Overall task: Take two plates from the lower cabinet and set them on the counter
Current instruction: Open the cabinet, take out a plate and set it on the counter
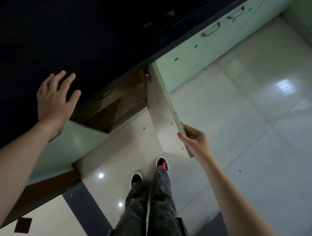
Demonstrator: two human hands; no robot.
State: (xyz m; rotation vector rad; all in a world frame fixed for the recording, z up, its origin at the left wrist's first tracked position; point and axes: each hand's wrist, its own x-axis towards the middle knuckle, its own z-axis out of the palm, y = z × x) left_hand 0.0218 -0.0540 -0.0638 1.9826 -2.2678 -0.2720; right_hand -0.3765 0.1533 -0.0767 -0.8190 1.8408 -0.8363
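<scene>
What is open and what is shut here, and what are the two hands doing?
Cabinet door: swung open.
Lower cabinet: open, inside too dark to see plates.
Neighbouring green doors: shut.
Right hand: gripping the open door's edge.
Left hand: empty, fingers spread, over the dark counter.

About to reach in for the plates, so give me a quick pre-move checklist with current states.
1. Cabinet door swung open: ok.
2. Right hand gripping the door's outer edge: ok.
3. Left hand free and empty, fingers spread over the dark counter: ok.
4. Plates visible inside the cabinet interior: cannot tell, too dark.
5. Counter has room for two plates: cannot tell, surface too dark.
6. Shoes not under the door's corner: ok.
</scene>
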